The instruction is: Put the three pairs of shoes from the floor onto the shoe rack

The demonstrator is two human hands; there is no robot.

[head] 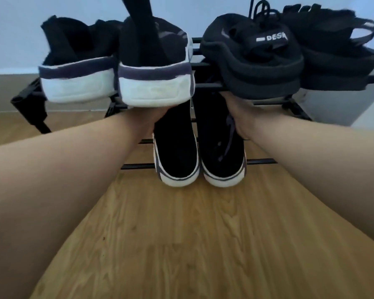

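Observation:
The black metal shoe rack [261, 161] stands against the wall. On its top shelf, a pair of black sock sneakers with white soles [154, 87] sits at the left. A pair of black strap sandals [257, 63] sits at the right. A third pair lies on the lower shelf, black with white-edged soles: a left shoe [177, 156] and a right shoe [222, 156]. My left hand [151, 119] reaches under the top shelf and grips the left shoe. My right hand [240, 119] grips the right one. The top-shelf shoes hide the fingers of both hands.
Light wooden floor [192, 244] runs from the rack toward me. A pale wall [13, 29] rises behind the rack. A white surface [371, 113] shows at the far right, beside the rack's end. The rack's left corner [28, 98] juts out at the left.

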